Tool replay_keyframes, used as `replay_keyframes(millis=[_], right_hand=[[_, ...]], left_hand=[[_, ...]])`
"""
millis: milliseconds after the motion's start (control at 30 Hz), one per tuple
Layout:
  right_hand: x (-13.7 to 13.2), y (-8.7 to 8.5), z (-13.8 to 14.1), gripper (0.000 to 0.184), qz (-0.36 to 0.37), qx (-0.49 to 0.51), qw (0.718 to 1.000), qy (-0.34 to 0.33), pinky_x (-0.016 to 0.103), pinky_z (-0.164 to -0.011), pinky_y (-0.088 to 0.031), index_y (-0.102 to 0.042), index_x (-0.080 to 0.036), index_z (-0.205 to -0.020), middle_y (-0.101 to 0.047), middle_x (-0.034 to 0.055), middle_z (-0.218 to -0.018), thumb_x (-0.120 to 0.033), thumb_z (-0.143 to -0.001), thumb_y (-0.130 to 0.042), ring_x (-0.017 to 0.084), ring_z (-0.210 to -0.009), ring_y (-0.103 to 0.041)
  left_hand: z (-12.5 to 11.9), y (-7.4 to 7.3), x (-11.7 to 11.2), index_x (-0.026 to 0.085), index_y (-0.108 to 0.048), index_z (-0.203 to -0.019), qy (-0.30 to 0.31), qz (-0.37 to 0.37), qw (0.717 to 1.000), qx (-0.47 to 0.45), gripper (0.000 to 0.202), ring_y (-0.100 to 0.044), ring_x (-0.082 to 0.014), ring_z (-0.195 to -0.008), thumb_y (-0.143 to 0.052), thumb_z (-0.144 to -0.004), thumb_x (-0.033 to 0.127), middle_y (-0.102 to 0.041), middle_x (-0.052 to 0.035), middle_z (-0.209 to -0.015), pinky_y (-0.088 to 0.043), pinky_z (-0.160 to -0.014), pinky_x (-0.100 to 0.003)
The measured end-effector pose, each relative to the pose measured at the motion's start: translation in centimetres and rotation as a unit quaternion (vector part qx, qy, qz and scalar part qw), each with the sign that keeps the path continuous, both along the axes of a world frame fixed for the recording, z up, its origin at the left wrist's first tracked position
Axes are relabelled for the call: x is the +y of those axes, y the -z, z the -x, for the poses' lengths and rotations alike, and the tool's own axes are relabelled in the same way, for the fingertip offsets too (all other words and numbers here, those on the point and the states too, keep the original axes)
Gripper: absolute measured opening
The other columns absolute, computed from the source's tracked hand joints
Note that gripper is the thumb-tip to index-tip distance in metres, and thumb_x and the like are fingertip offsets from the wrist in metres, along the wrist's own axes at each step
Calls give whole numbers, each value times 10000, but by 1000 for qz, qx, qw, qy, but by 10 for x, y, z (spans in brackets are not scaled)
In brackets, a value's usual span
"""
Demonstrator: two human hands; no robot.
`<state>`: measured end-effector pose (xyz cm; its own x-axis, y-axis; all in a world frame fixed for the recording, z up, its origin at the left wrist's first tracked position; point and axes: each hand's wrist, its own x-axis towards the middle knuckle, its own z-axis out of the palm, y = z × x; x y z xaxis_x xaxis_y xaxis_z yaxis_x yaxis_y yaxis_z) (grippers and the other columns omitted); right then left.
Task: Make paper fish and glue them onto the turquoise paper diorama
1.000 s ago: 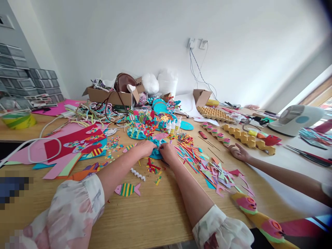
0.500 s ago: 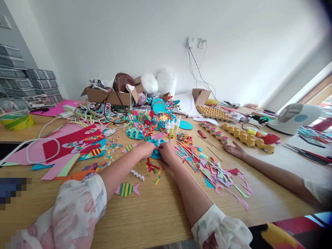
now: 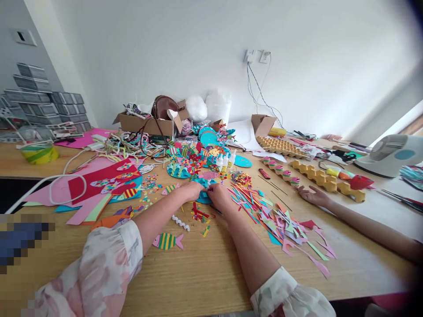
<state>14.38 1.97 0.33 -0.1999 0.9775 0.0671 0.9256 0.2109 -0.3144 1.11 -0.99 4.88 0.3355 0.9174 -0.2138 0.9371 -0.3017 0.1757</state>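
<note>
My left hand (image 3: 194,192) and my right hand (image 3: 218,194) meet over a blue craft piece (image 3: 205,198), which rests on the table and is partly covered by them. The left fingers are closed at its near left side. My right fingertips are pinched together just beside them; whatever is between them is too small to make out. Behind the hands lies a pink paper fish (image 3: 209,175). A green-and-yellow striped paper fish (image 3: 168,241) is nearer to me, by a white wavy strip (image 3: 181,223) and red paper scraps (image 3: 200,213).
A co-worker's hand (image 3: 313,195) lies palm up beside an egg-carton strip (image 3: 319,176). Paper offcuts (image 3: 287,224) spread to the right. White glue bottles (image 3: 225,162) stand behind my hands. Red and pink sheets (image 3: 82,189) lie left, and a white cable (image 3: 49,178) crosses there.
The view has shifted slightly, so everything sits a little further right. Both my hands stay at the blue craft piece with only small finger movement. The co-worker's hand stays palm up.
</note>
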Motion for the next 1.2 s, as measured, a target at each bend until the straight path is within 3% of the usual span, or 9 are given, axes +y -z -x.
replay_keyframes(millis=[400,600,867,1200], right_hand=[[2,2,1,234,4,-3,1000,6,250,-645,-414,-699,-197,-874,-692,83,-893,-215,-763,-494,206,-821,-619],[2,1,1,235,4,-6,1000,5,255,-647,-413,-697,-190,-875,-694,87,-885,-209,-761,-492,210,-823,-619],[4,2,0,237,5,-8,1000,5,252,-639,-405,-694,-192,-889,-693,87,-893,-216,-768,-491,207,-822,-617],[2,1,0,236,3,-4,1000,5,248,-633,-405,-699,-197,-877,-694,81,-884,-219,-766,-492,210,-821,-618]], left_hand=[[-5,-7,-4,340,-534,-1198,-22,18,999,41,473,-562,-250,-1049,-432,-800,105,-599,-58,-1188,-454,-844,-353],[-4,0,2,316,-545,-1196,-15,14,999,35,464,-566,-269,-1043,-439,-793,112,-611,-83,-1166,-455,-839,-371],[8,13,13,367,-501,-1226,-1,7,1000,9,523,-572,-219,-1040,-407,-795,87,-613,-19,-1176,-456,-845,-320],[-2,3,4,338,-544,-1193,-19,11,999,29,471,-563,-263,-1056,-429,-798,110,-607,-67,-1179,-460,-848,-370]])
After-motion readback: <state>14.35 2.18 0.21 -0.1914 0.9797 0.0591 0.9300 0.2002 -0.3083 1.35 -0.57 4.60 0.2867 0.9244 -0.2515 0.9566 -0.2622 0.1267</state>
